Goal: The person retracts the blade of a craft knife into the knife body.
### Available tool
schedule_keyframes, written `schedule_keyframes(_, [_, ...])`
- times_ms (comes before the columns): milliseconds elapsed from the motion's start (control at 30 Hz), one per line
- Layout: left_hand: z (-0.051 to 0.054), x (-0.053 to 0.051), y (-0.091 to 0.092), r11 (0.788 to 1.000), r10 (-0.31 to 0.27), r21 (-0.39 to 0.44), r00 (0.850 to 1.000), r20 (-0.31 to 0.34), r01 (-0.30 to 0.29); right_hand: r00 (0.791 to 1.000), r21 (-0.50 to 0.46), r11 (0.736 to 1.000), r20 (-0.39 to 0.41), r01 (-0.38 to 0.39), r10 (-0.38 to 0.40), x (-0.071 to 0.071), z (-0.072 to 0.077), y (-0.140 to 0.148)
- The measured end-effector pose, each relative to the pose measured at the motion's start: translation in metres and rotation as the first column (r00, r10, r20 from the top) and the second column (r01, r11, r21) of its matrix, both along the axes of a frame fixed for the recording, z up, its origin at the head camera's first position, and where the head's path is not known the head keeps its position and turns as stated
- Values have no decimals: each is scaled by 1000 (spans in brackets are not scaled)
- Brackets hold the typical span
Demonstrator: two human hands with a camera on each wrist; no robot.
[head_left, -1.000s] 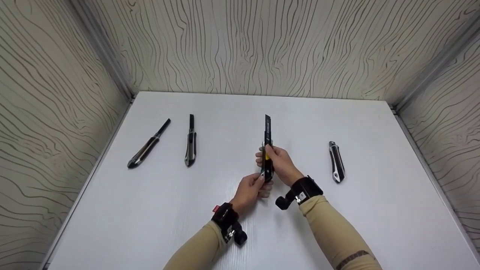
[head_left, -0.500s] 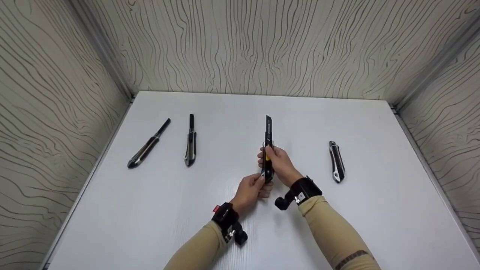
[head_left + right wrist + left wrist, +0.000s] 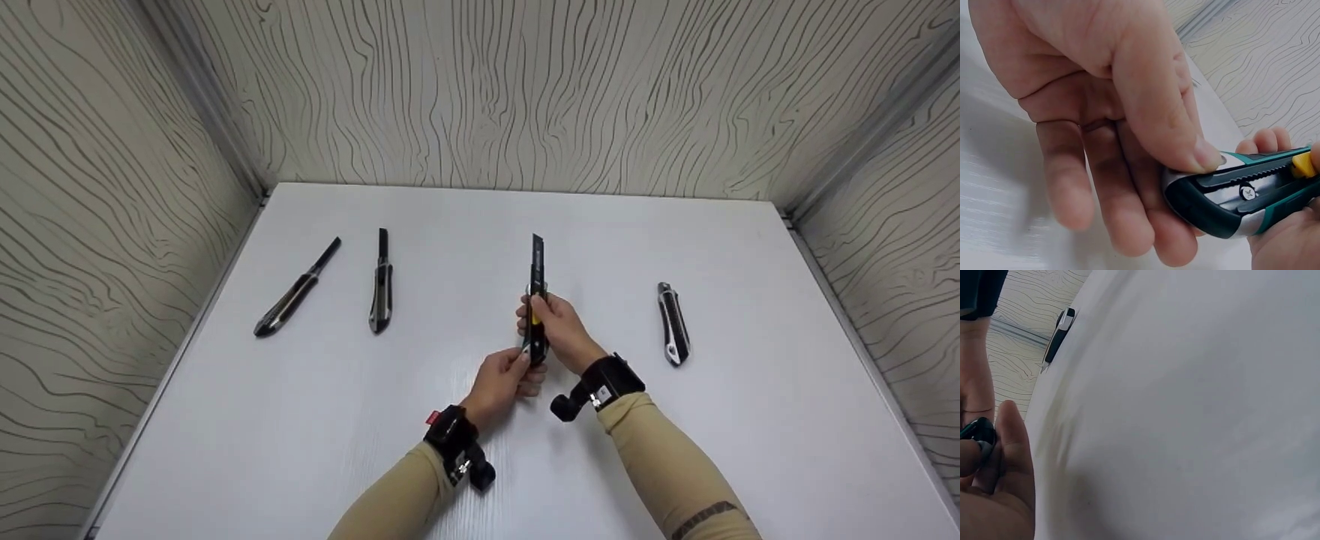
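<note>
Beneath the fingers [image 3: 529,381] stretched a white tabletop [image 3: 300,420]! Left of them lay a slanted cutter [image 3: 300,289] and a straighter cutter [image 3: 381,289], blades out; off right, a shorter cutter [image 3: 673,324].

Left fingers [image 3: 517,366], right fingers [image 3: 541,307] holding utility knife [image 3: 535,332].

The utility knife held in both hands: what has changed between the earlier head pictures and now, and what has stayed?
The blade of the held utility knife has shifted slightly toward the person, as has the right thumb. Nothing was gripped or released: left hand and right hand still hold it. The leftmost knife, the knife beside it and the rightmost knife lie unmoved.
</note>
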State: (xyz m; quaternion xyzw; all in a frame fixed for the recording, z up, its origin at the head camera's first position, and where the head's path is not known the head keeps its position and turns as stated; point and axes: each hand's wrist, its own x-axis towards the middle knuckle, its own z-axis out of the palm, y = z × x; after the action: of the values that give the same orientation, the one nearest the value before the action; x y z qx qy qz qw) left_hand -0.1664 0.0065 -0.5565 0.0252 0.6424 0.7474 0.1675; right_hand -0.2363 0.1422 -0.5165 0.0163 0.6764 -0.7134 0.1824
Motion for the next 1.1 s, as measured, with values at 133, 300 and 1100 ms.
schedule_keyframes(133, [0,0,0,1000,-4,14,1000,3,4,1000,-15,1000,1,-9,9,0,-1,0])
schedule_keyframes(300, [-1,0,-1,999,-13,52,1000,14,12,1000,-37,999,12,-18,18,1,0,1])
schedule_keyframes(1100, [0,-1,-1,999,-10,50,1000,28,9,998,-54,997,-10,-59,58,1,-1,3])
